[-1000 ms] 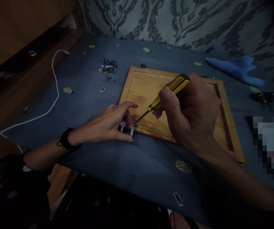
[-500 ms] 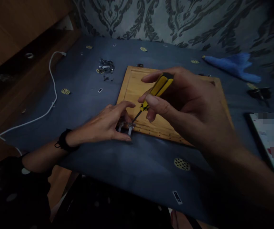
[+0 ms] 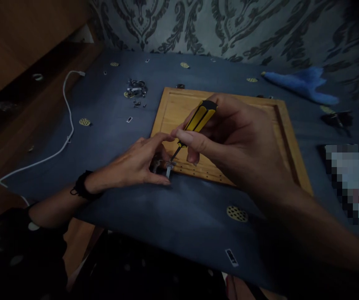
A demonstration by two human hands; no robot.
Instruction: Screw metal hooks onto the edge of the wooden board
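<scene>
A yellow-and-black screwdriver (image 3: 200, 118) is pinched between the thumb and fingers of my right hand (image 3: 238, 133). It leans, with its shaft pointing down and left to a metal hinge (image 3: 168, 170) at the near left corner of a wooden cabinet door (image 3: 181, 106). Whether the tip sits in a screw is too small to tell. My left hand (image 3: 143, 160) grips the hinge at the door's edge, thumb on the near side and fingers curled over the far side. Small dark holes run along the door's near edge.
Behind the door's left side lie a pile of metal hinges (image 3: 136, 88) and several screws (image 3: 138, 103). A white cable (image 3: 70, 112) runs along the left. At right are a blue cloth (image 3: 304, 85), a dark tool (image 3: 337, 121) and a blurred-out phone (image 3: 351, 179).
My right hand has turned the screwdriver handle and shifted slightly left and down with it. My left hand keeps its grip on the hinge. The whole view has moved slightly.
</scene>
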